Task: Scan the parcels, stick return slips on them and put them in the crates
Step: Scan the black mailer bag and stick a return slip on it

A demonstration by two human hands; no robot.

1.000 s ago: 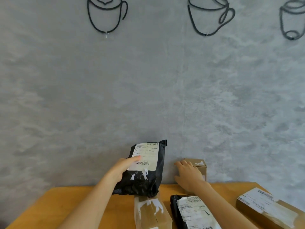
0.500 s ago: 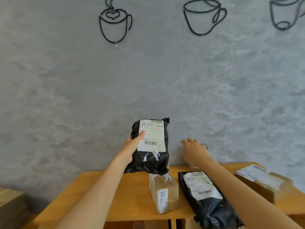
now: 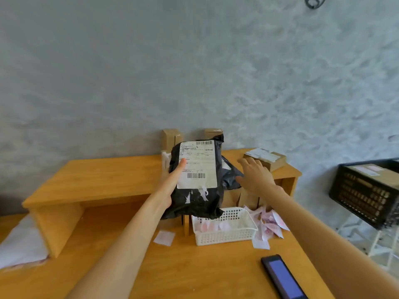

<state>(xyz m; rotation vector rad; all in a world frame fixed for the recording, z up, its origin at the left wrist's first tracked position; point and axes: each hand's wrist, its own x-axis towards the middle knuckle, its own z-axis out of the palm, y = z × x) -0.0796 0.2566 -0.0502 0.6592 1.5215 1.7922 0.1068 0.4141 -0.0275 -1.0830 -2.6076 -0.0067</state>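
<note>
My left hand (image 3: 172, 180) grips a black poly-bag parcel (image 3: 198, 199) with a white barcode label, held upright above the desk, thumb on the label. My right hand (image 3: 254, 178) hovers open over the wooden shelf (image 3: 97, 178), near a cardboard box parcel (image 3: 266, 159) and another black bag (image 3: 230, 175) lying there. A white basket (image 3: 224, 230) of pink-and-white slips sits on the desk below, with more slips (image 3: 268, 223) spilled beside it. A dark scanner with a lit screen (image 3: 282, 277) lies at the front right. A black crate (image 3: 367, 195) holding a box stands at the right.
Two small cardboard boxes (image 3: 171, 138) stand against the grey wall behind the shelf. A loose white slip (image 3: 164, 238) lies on the desk. White bags (image 3: 21, 244) lie at the left edge. The crate rests on a white wire rack (image 3: 380, 244).
The view has tilted down, revealing the desk, basket, scanner and crate. My left hand brought the black parcel off the shelf toward me. My right hand lifted off the small box and moved right.
</note>
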